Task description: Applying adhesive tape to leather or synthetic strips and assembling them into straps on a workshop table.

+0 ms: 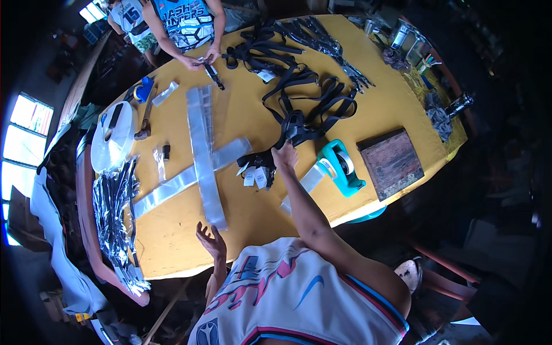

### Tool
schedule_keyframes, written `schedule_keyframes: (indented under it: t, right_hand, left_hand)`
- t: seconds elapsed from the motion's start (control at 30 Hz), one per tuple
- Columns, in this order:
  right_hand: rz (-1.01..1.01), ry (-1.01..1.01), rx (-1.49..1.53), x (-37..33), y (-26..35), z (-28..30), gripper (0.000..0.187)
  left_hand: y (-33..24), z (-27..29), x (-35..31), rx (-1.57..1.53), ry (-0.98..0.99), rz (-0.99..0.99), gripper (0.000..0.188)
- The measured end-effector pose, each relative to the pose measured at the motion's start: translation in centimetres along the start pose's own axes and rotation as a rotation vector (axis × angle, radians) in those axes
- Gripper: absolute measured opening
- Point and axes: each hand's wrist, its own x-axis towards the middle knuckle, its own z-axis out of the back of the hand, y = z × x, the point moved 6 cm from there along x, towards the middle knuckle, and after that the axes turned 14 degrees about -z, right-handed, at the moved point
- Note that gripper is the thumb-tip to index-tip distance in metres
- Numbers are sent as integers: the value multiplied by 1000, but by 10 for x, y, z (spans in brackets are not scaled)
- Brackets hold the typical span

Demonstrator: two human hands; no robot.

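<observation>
My right hand (285,156) reaches over the yellow table (172,247), its fingers closed on a black strap (280,142) beside a dark buckle-like piece (294,123). Just left of it lies a small bundle of black straps (257,158) with white tags (255,176). My left hand (213,240) is above the near table edge, fingers apart and holding nothing. Closest to it is the lower end of a long clear plastic sleeve (204,161), which crosses another sleeve (172,188). A teal tape dispenser (346,183) stands to the right of my right forearm.
Loose black straps (333,100) and bagged straps (328,43) spread across the far side. A dark wooden block (391,164) lies right. At left are a white reel (118,146), a hammer (145,118) and packed straps (115,213). A co-worker's hands (202,62) hold a black strap.
</observation>
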Motion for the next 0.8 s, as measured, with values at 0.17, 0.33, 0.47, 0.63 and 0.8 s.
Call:
schedule_keyframes:
  t: [0.17, 0.33, 0.47, 0.63, 0.8]
  right_hand:
    - [29, 662, 896, -49, 43, 43, 36]
    - [377, 972, 940, -120, 79, 149, 25]
    - [474, 1068, 661, -150, 63, 168, 26]
    - [601, 763, 390, -172, 36, 141, 23]
    - [488, 869, 499, -173, -2, 114, 31]
  left_hand:
    - [-28, 8, 18, -220, -86, 25, 46]
    - [-114, -18, 76, -714, 142, 96, 38]
    - [-188, -88, 87, -1118, 817, 440, 85]
    - [-248, -134, 101, -1415, 873, 557, 50]
    - [-258, -100, 170, -1034, 666, 256, 29]
